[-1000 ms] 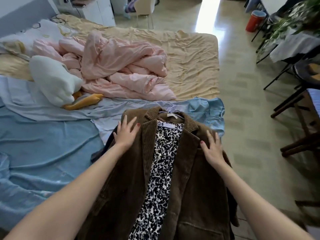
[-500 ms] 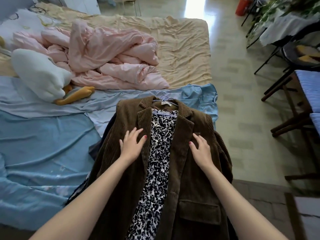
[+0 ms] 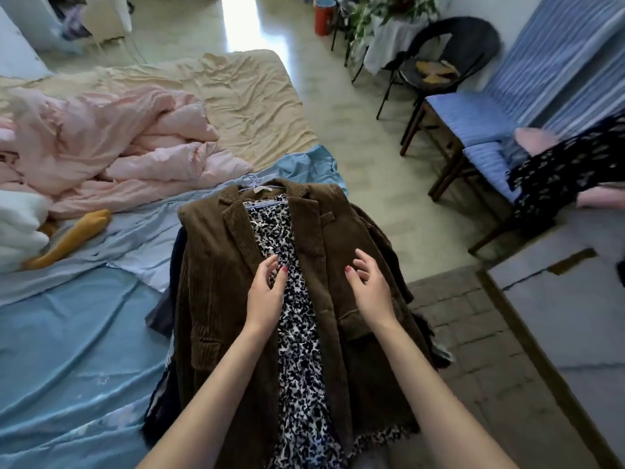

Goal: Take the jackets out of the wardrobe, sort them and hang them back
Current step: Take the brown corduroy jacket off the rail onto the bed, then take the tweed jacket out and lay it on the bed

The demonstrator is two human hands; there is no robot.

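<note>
A brown corduroy jacket (image 3: 216,275) lies open on the bed's corner, on a hanger (image 3: 248,182), over a black-and-white spotted garment (image 3: 297,319). Dark clothes (image 3: 176,252) stick out from beneath it at the left. My left hand (image 3: 267,292) rests at the left lapel's inner edge, over the spotted fabric, fingers loosely spread. My right hand (image 3: 367,286) hovers on the right front panel, fingers relaxed and slightly curled. Neither hand grips anything.
The bed carries a light blue sheet (image 3: 67,333), a pink duvet (image 3: 118,150), a white and yellow plush toy (image 3: 64,238) and a beige sheet (image 3: 243,96). Right of it stand a blue striped chair (image 3: 473,123) with a dark patterned garment (image 3: 554,174), a black chair (image 3: 449,52) and a plant.
Both hands slid down from the jacket's shoulders toward its middle and came closer together. The view swung right, bringing the striped chair into sight.
</note>
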